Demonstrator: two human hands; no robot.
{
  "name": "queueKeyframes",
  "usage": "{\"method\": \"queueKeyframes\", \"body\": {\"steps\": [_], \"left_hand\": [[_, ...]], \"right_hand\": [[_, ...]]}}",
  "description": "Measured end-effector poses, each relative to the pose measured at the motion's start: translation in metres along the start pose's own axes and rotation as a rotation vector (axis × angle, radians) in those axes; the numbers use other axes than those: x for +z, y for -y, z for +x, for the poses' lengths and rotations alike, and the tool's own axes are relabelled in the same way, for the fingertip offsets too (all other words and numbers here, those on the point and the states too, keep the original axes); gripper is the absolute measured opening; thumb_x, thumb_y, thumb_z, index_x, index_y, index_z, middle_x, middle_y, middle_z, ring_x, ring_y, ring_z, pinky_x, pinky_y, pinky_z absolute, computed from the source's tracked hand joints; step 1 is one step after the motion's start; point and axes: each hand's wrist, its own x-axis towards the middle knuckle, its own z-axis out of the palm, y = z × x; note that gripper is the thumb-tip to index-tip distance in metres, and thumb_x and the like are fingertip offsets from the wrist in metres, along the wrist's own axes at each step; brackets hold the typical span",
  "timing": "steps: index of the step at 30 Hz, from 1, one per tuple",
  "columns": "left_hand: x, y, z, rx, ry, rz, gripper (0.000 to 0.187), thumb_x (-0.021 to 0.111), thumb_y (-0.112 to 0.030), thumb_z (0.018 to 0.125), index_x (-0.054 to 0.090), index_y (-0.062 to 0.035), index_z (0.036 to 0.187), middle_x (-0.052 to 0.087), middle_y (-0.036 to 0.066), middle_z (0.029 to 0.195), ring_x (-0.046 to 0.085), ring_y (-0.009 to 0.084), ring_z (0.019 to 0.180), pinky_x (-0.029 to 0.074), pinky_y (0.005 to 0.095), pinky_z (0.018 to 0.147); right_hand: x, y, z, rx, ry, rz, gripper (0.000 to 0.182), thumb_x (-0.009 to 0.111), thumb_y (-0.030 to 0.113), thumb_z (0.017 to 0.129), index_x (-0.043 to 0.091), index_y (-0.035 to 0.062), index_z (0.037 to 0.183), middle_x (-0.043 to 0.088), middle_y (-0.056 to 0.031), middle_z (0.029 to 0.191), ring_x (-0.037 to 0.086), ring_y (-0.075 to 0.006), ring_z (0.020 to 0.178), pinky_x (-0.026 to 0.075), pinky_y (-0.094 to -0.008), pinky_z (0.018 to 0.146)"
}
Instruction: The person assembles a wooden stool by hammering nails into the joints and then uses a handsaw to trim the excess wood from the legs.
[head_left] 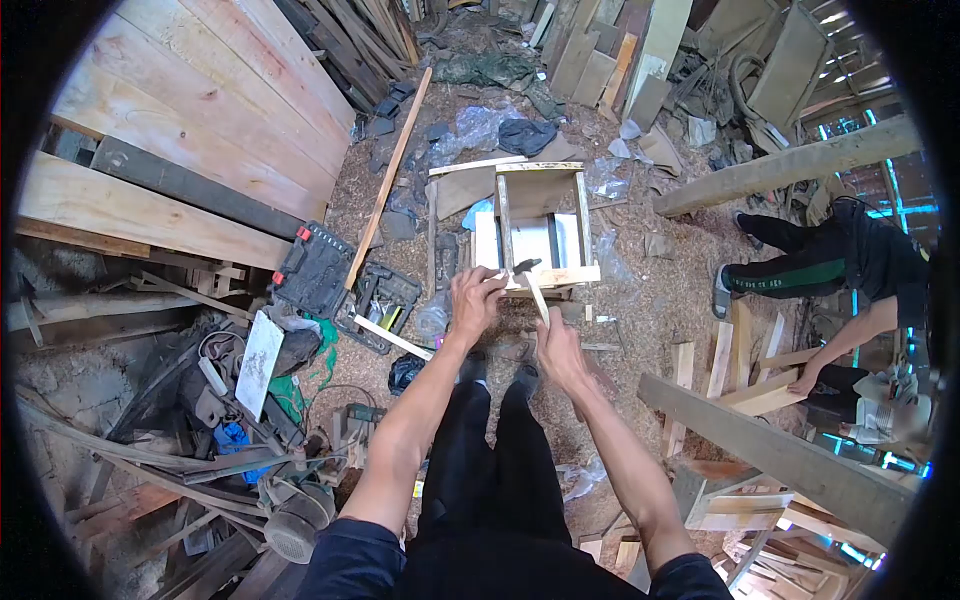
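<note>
Wood-strewn workshop floor [625, 350], with a small wooden frame [562, 275] ahead of me.
At the right, another person [800, 275] touches a board; an open tool case [320, 268] lies left of the frame. My left hand [476, 303] is narrow at the frame's near edge, its grip unclear to me; my right hand [558, 347] holds a hammer [538, 296], head over that edge.

Both my bare arms [400, 440] reach forward, elbows slightly bent, dark short sleeves at the shoulders. Left hand [476, 300]: fingers bunched, thumb and fingertips close together, palm down. Right hand [558, 350]: closed in a grip, a little nearer my body. Hands apart, wrists angled inward. Legs below, dark trousers.
</note>
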Motion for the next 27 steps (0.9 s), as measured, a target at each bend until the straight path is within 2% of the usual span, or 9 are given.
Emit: {"method": "queueKeyframes", "body": {"steps": [4, 7, 12, 15, 19, 25, 27], "left_hand": [[-0.005, 0.000, 0.003, -0.007, 0.057, -0.019, 0.019, 0.069, -0.011, 0.075, 0.074, -0.0117, 0.094, 0.066, 0.003, 0.098, 0.057, 0.0237, 0.099, 0.037, 0.0406, 0.093], [-0.006, 0.001, 0.004, 0.012, 0.056, -0.003, 0.018, 0.070, -0.012, 0.075, 0.074, -0.0119, 0.093, 0.066, 0.004, 0.097, 0.057, 0.0240, 0.098, 0.037, 0.0403, 0.092], [-0.005, 0.002, 0.004, 0.014, 0.062, -0.014, 0.017, 0.070, -0.014, 0.075, 0.074, -0.0118, 0.091, 0.066, 0.004, 0.097, 0.057, 0.0241, 0.098, 0.037, 0.0401, 0.092], [-0.005, 0.005, 0.004, 0.012, 0.086, -0.002, 0.016, 0.070, -0.015, 0.076, 0.074, -0.0114, 0.090, 0.066, 0.004, 0.097, 0.057, 0.0240, 0.098, 0.037, 0.0406, 0.092], [-0.006, 0.005, 0.004, 0.019, 0.070, 0.000, 0.015, 0.070, -0.015, 0.076, 0.074, -0.0111, 0.090, 0.066, 0.004, 0.098, 0.057, 0.0236, 0.099, 0.038, 0.0408, 0.092], [-0.007, 0.007, 0.007, 0.034, 0.091, 0.032, 0.016, 0.070, -0.015, 0.076, 0.074, -0.0120, 0.091, 0.065, 0.003, 0.099, 0.057, 0.0237, 0.099, 0.038, 0.0407, 0.091], [-0.006, 0.006, 0.002, 0.031, 0.094, 0.030, 0.016, 0.070, -0.015, 0.075, 0.074, -0.0122, 0.091, 0.065, 0.003, 0.098, 0.057, 0.0238, 0.099, 0.038, 0.0406, 0.091]], "right_hand": [[0.007, 0.000, -0.001, -0.031, -0.033, -0.006, 0.021, 0.043, 0.020, 0.098, 0.040, 0.0004, 0.104, 0.058, -0.0348, 0.070, 0.058, -0.0541, 0.071, 0.045, -0.0605, 0.062], [0.007, -0.004, 0.001, 0.002, 0.069, -0.142, 0.020, 0.043, 0.020, 0.098, 0.039, 0.0003, 0.103, 0.058, -0.0342, 0.069, 0.057, -0.0543, 0.069, 0.044, -0.0605, 0.059], [0.002, 0.002, -0.004, -0.123, -0.077, -0.023, 0.019, 0.043, 0.020, 0.098, 0.039, 0.0018, 0.101, 0.058, -0.0324, 0.068, 0.058, -0.0531, 0.068, 0.044, -0.0594, 0.057], [0.006, -0.003, 0.001, -0.092, 0.016, -0.139, 0.019, 0.043, 0.020, 0.099, 0.038, 0.0022, 0.101, 0.058, -0.0323, 0.067, 0.058, -0.0522, 0.066, 0.045, -0.0586, 0.056], [0.002, 0.001, -0.001, -0.078, -0.006, -0.065, 0.018, 0.043, 0.019, 0.098, 0.038, 0.0014, 0.100, 0.058, -0.0319, 0.067, 0.058, -0.0517, 0.065, 0.045, -0.0583, 0.055], [0.004, -0.002, 0.007, -0.134, 0.010, -0.169, 0.017, 0.044, 0.016, 0.096, 0.038, 0.0013, 0.102, 0.058, -0.0323, 0.067, 0.059, -0.0518, 0.065, 0.046, -0.0581, 0.055], [0.005, -0.002, 0.001, -0.186, -0.078, -0.106, 0.017, 0.044, 0.015, 0.096, 0.038, 0.0012, 0.102, 0.058, -0.0325, 0.067, 0.059, -0.0516, 0.065, 0.046, -0.0583, 0.055]]}}
